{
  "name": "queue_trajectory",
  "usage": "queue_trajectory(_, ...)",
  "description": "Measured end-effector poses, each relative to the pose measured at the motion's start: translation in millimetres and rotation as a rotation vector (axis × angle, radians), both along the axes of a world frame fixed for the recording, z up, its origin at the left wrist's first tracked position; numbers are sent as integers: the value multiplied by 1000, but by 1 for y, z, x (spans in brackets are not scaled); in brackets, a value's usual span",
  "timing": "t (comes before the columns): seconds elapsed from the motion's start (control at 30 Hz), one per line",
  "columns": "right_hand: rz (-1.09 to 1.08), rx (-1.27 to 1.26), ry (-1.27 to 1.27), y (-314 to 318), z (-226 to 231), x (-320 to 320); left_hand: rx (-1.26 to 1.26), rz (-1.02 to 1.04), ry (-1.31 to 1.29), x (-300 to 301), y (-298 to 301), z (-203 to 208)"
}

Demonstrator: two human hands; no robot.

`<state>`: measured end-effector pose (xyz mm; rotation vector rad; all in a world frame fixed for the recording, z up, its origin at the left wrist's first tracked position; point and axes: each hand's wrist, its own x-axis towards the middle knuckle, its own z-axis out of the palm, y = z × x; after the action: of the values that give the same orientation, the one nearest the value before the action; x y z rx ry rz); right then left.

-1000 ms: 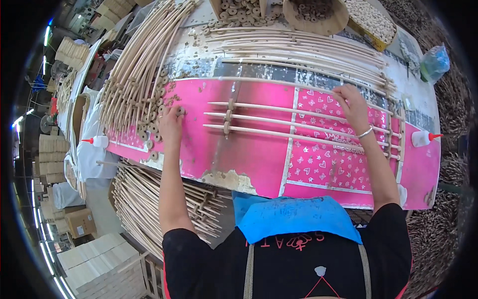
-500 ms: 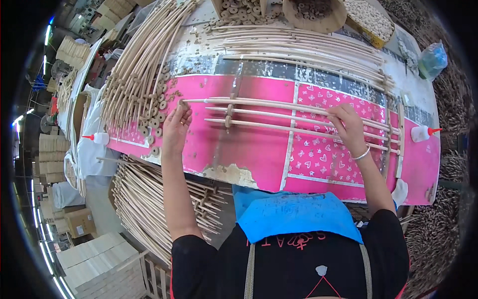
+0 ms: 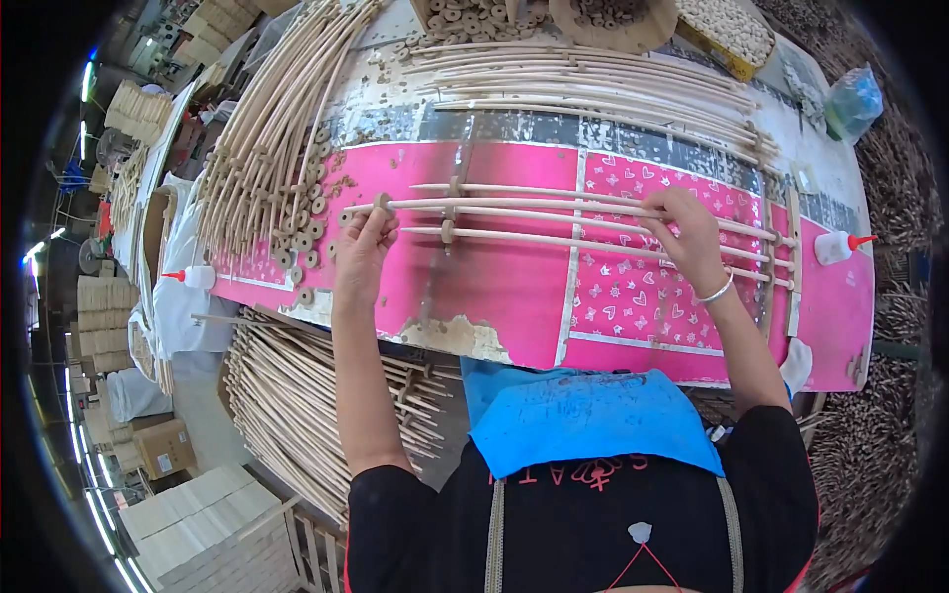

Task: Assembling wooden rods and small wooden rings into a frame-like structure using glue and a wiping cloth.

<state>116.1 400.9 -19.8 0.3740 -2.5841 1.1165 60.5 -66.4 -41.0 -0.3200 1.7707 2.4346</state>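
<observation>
Three long pale wooden sticks (image 3: 554, 233) lie side by side across the pink table cover. Each carries a small brown wooden piece near its left part and has its right end by a rail. My left hand (image 3: 364, 247) pinches a small round wooden ring (image 3: 383, 202) at the left tip of the middle stick. That tip reaches farther left than the other two. My right hand (image 3: 684, 232) is closed over the sticks right of their middle, thumb and fingers gripping one; the fingers partly hide which one.
Bundled sticks (image 3: 282, 128) with loose rings (image 3: 303, 240) lie at the left. More sticks (image 3: 593, 79) stretch across the far side. Red-tipped glue bottles stand left (image 3: 198, 276) and right (image 3: 832, 247). A stack of sticks (image 3: 326, 405) sits below the table's edge.
My left hand has shifted slightly right and now holds a ring at the middle stick's tip. Before, it was at the tip of the farthest stick. My right hand has moved a little left.
</observation>
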Motion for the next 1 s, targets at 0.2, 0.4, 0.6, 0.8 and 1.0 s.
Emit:
queue_trajectory(0.2,-31,194,161,9,6,-9,-22,-13,28,-8,16,-1)
queue_trajectory(0.4,50,58,-20,14,-8,-31,-80,-93,84,-30,1,-6)
queue_trajectory(0.6,-55,112,151,34,-28,-43,-48,-104,58,-63,27,-11)
queue_trajectory(0.8,-101,51,48,55,-48,-48,-70,-159,28,-72,56,-6)
queue_trajectory(1.0,-22,32,85,56,-69,-64,-893,-90,79,-66,31,29)
